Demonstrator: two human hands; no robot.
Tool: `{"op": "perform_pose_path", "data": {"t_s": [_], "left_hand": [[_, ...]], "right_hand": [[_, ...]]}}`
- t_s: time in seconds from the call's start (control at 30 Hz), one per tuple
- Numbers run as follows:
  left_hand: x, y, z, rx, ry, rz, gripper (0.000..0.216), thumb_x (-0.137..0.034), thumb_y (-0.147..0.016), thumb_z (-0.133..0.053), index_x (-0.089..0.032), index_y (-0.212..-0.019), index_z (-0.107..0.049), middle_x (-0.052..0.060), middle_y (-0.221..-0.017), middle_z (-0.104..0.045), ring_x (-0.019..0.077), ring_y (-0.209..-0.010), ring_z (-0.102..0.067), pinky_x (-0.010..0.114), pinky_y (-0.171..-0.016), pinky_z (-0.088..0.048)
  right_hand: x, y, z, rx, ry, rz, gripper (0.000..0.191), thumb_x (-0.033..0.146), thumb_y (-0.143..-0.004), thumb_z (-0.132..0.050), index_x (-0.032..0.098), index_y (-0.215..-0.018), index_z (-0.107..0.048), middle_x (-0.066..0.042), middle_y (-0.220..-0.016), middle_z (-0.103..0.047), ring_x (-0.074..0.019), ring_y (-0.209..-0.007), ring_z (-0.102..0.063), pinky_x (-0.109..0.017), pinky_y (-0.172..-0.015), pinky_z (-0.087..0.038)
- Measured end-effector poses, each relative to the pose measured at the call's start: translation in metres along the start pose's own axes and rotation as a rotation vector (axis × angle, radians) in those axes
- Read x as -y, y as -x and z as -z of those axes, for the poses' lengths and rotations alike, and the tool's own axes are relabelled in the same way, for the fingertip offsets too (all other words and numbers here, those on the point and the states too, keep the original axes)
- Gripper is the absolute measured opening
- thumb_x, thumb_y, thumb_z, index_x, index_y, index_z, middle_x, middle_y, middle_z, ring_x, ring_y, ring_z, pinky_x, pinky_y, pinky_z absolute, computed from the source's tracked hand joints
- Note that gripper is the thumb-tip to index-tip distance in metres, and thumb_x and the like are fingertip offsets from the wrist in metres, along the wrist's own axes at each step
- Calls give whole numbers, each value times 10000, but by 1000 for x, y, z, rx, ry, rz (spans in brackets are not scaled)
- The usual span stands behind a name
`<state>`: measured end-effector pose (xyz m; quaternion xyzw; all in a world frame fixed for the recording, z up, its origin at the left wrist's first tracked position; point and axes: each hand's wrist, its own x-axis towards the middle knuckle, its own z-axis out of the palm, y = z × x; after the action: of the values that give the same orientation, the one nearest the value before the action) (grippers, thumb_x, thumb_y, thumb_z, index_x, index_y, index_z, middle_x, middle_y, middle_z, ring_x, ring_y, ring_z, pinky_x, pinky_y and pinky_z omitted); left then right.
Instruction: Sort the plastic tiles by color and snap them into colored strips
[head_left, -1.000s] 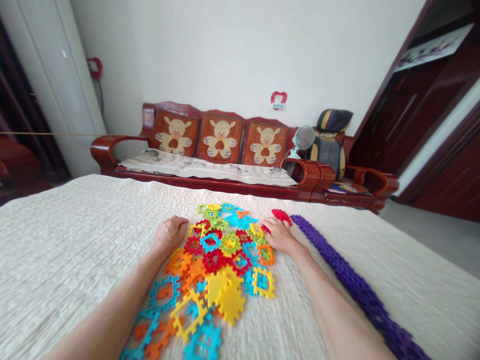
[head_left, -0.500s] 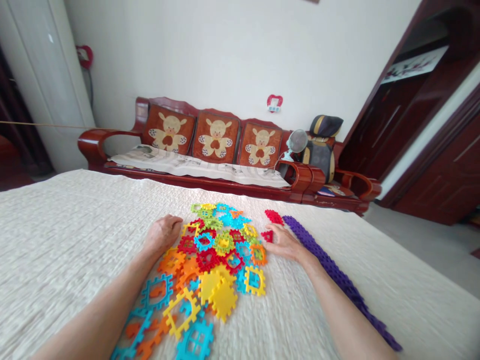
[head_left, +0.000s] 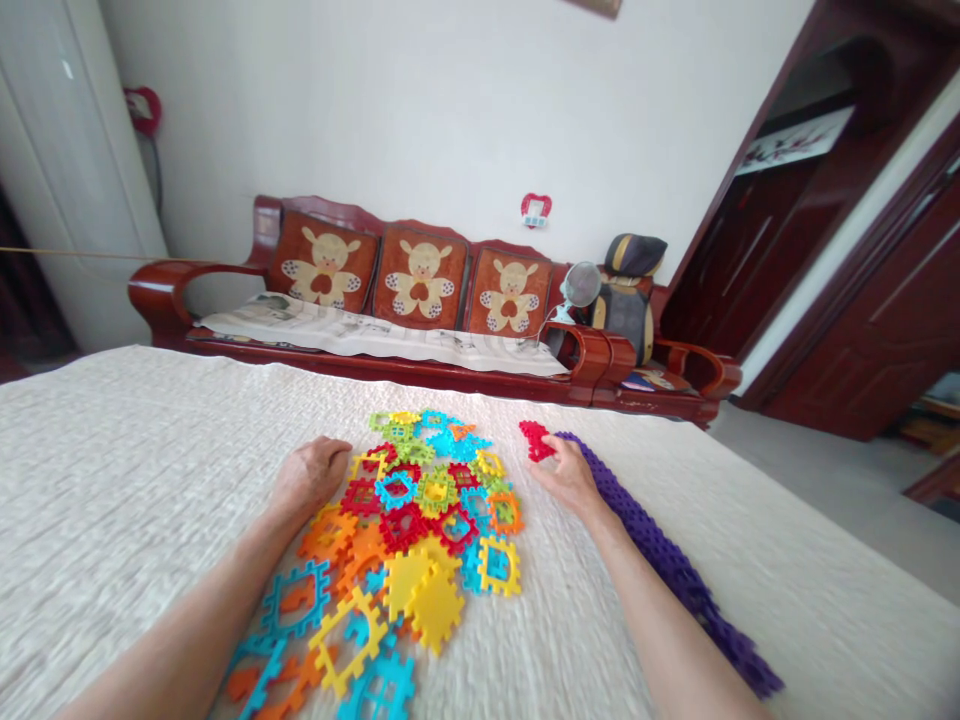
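My right hand [head_left: 571, 478] pinches a small red building piece, its thumb and fingers at the near end of a short red group [head_left: 534, 438]. From here I cannot tell whether the held piece touches the other red ones. My left hand [head_left: 313, 474] rests on the cloth with its fingers curled in, just left of the pile; nothing shows in it. Between my arms spreads a pile of flat plastic interlocking pieces [head_left: 436, 490] with notched edges, in red, yellow, blue, orange and green. Several have window-like openings, and solid yellow squares [head_left: 435, 608] lie toward me.
A long row of purple pieces [head_left: 660, 550] runs along the right of my right forearm. Pale quilted cloth [head_left: 150, 480] covers the surface. Beyond it stand a wooden sofa [head_left: 172, 300] with bear cushions [head_left: 420, 275], a small fan [head_left: 581, 287] and an armchair [head_left: 712, 375].
My right hand has moved slightly forward, bringing the small red piece up to the other red pieces. My left hand stays beside the pile. The view has shifted a little.
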<state>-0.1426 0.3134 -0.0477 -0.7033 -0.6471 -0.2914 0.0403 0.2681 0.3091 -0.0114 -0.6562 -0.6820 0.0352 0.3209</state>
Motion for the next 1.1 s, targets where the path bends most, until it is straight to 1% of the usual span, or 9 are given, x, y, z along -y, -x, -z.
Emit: {"op": "perform_pose_path", "data": {"t_s": [0.07, 0.13, 0.27, 0.43, 0.63, 0.8, 0.93, 1.03, 1.1], "left_hand": [[1, 0, -1, -2, 3, 6, 383, -318, -810, -355, -209, -935, -700, 44, -987, -700, 182, -877, -643, 260, -826, -467], [1, 0, -1, -4, 3, 11, 375, -323, -811, -360, -218, -932, -699, 37, -987, -700, 180, -877, -641, 258, -829, -466], [0, 0, 0, -1, -3, 13, 371, -330, -812, -362, -226, -917, -702, 35, -982, -700, 180, -865, -642, 256, -825, -467], [0, 0, 1, 0, -2, 10, 368, -329, -807, -362, -234, -921, -699, 32, -975, -700, 179, -872, -639, 257, -830, -466], [3, -1, -2, -8, -5, 2, 371, -335, -808, -361, -228, -921, -698, 34, -971, -699, 176, -866, -639, 251, -826, -465], [0, 0, 0, -1, 8, 0, 372, -320, -809, -361, -218, -917, -702, 42, -966, -701, 177, -872, -638, 258, -819, -466], [-3, 0, 2, 2, 23, 15, 371, -310, -810, -365, -207, -924, -703, 49, -960, -700, 175, -876, -634, 261, -821, -465], [-2, -1, 1, 3, 10, 25, 376, -307, -817, -359, -209, -935, -702, 51, -965, -696, 176, -879, -633, 265, -835, -461], [-1, -1, 0, 2, 7, 26, 382, -303, -818, -353, -204, -939, -702, 55, -969, -694, 179, -877, -633, 269, -837, -463]], "right_hand": [[-4, -5, -8, -174, 23, -55, 522, 396, -709, -583, 144, -1162, -524, -121, -1110, -521, -223, -1019, -533, -323, -893, -429], [-7, -8, -14, -218, 77, -93, 515, 397, -714, -577, 151, -1162, -517, -121, -1113, -509, -230, -1028, -526, -325, -894, -428], [-8, -10, -21, -173, 195, -179, 491, 443, -748, -550, 188, -1166, -510, -107, -1162, -476, -225, -986, -549, -320, -814, -454], [-6, -10, -22, -142, 274, -227, 482, 492, -783, -503, 220, -1181, -495, -92, -1173, -470, -220, -975, -558, -318, -742, -462], [0, -10, -19, -95, 292, -260, 487, 481, -790, -479, 213, -1196, -488, -101, -1205, -460, -239, -1025, -547, -334, -760, -462], [3, -9, -18, -107, 265, -263, 514, 480, -769, -498, 206, -1203, -491, -113, -1247, -432, -252, -1020, -545, -357, -781, -460], [-2, -9, -20, -176, 181, -188, 498, 443, -750, -518, 195, -1182, -510, -115, -1248, -439, -252, -1031, -533, -367, -836, -448], [2, -11, -23, -266, 24, 2, 415, 356, -758, -505, 184, -1135, -539, -111, -1190, -502, -227, -1014, -537, -341, -869, -439], [14, -10, -24, -236, -94, 147, 314, 310, -769, -488, 191, -1044, -583, -97, -1113, -562, -207, -954, -558, -327, -858, -446]]}}
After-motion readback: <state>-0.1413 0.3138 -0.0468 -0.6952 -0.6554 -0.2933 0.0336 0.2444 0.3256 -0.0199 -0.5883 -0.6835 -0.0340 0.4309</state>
